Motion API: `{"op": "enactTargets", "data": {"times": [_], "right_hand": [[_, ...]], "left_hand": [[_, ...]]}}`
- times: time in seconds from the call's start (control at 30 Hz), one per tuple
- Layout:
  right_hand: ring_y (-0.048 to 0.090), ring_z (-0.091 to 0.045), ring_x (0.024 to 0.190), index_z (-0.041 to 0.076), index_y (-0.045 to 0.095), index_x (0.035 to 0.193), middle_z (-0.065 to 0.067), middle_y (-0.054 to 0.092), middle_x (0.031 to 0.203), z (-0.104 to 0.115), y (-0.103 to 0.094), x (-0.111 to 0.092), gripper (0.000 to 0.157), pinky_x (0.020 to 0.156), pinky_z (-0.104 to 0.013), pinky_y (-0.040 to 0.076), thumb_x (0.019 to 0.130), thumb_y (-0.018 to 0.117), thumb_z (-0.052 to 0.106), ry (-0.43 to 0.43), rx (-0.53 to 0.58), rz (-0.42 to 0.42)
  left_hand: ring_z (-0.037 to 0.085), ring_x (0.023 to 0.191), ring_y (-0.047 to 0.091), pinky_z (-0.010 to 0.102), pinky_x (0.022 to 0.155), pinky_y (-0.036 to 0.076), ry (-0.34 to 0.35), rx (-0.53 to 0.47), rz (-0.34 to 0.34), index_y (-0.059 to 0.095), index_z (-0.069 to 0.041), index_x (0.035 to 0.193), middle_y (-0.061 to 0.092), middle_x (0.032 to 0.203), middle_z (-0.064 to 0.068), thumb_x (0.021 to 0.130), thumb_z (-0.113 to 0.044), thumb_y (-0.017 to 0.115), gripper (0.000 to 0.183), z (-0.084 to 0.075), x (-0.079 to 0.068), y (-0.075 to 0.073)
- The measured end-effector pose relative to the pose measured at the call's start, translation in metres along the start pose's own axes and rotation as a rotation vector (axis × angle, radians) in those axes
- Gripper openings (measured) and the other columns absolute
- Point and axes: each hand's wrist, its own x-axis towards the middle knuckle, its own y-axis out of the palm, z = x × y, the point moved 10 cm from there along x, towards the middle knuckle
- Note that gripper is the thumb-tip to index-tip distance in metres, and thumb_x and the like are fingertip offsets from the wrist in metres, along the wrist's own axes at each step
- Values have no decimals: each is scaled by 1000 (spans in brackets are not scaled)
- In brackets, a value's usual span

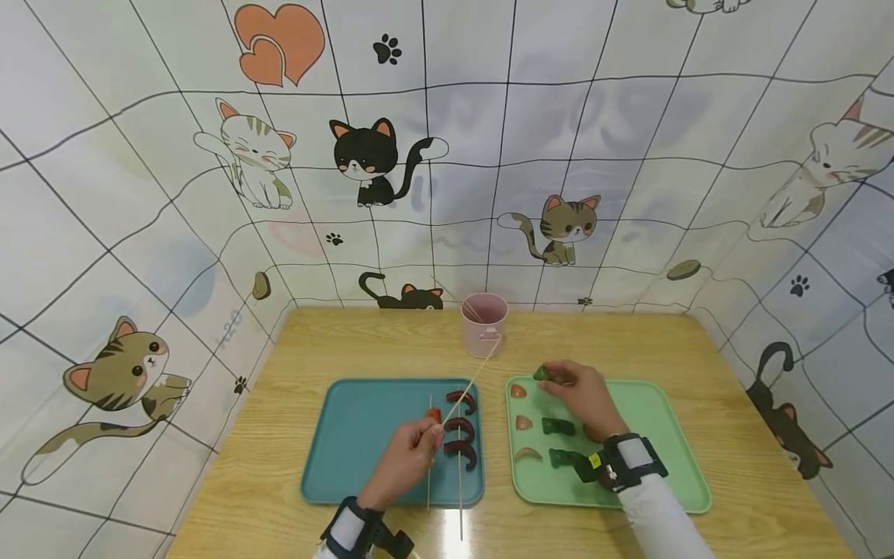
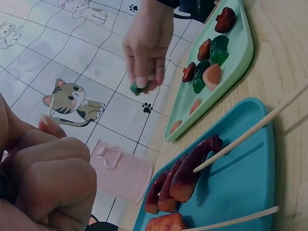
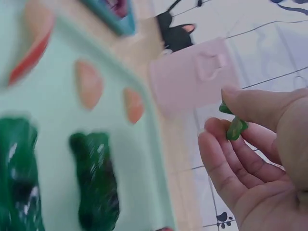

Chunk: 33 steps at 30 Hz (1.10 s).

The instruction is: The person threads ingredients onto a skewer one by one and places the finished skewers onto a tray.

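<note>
My left hand (image 1: 401, 462) grips a thin wooden skewer (image 1: 475, 379) that slants up and away over the blue tray (image 1: 373, 435). Above the far left corner of the green tray (image 1: 663, 435), my right hand (image 1: 589, 396) pinches a small glossy green piece (image 3: 236, 129), like green pepper, between thumb and fingers. Skewer and green piece are apart. Beneath the left hand, a second skewer (image 1: 460, 489) runs through several dark red curled pieces (image 1: 459, 427), like tentacles. Another skewer (image 1: 429, 493) carries an orange-red piece (image 2: 166, 222), partly hidden by the hand in the head view.
The green tray also holds several green pepper-like pieces (image 1: 559, 426), pale orange slices (image 1: 524, 422) and brown-red mushroom-like pieces (image 2: 225, 20). Behind the trays stands a pink cup (image 1: 482, 341) with thin sticks in it. A cat-print curtain (image 1: 461, 194) encloses the wooden table (image 1: 377, 341).
</note>
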Motion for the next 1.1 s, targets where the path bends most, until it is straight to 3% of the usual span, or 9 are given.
{"op": "enactTargets", "data": {"times": [0.1,0.27,0.37,0.5,0.6,0.73,0.87,1.1], "right_hand": [[71,-22,106,15,68,131,-7,74,120,9,-5,-5,45,92,-36,56,94,75,40,13,77,-11],[76,-19,102,16,68,130,-4,77,115,22,-10,-11,50,106,-49,50,95,69,52,53,246,-18],[76,-15,102,11,67,132,-2,77,113,30,-9,-13,52,105,-41,52,96,68,50,55,370,-1],[73,-10,105,0,62,134,1,73,116,40,1,-14,54,97,-29,56,99,68,40,73,625,42],[71,-10,107,-2,63,129,1,69,117,46,10,-16,44,96,-27,56,102,65,32,113,821,81],[69,-11,105,7,68,117,1,68,114,49,21,-16,25,95,-26,56,104,62,28,171,995,118],[66,-11,104,11,69,113,0,68,114,48,31,-17,20,95,-25,55,106,58,26,199,1090,156],[63,-12,106,14,70,112,1,65,114,50,40,-19,21,102,-28,52,108,54,27,184,1113,212]], "left_hand": [[3,52,37,19,53,35,26,36,13,55,8,85,41,64,-3,110,-21,48,39,-3,-3,3],[1,49,35,18,50,30,58,44,56,56,2,82,39,61,-4,110,-15,48,33,-9,-8,12],[1,49,33,18,50,29,53,31,76,55,9,84,38,61,-4,110,-16,48,36,-10,-10,17],[2,50,31,19,52,29,60,54,78,56,10,85,37,62,-4,110,-19,47,40,-11,-11,23],[2,51,30,19,52,28,71,86,65,57,8,83,37,63,-4,110,-19,48,39,-13,-11,25],[2,51,28,20,55,29,65,92,59,57,3,80,36,62,-4,109,-17,49,36,-17,-12,28],[3,50,28,21,56,30,56,90,58,58,2,81,37,62,-4,109,-16,49,35,-20,-13,32],[3,50,27,21,53,28,37,116,56,58,5,81,36,62,-5,109,-15,48,35,-22,-13,35]]}}
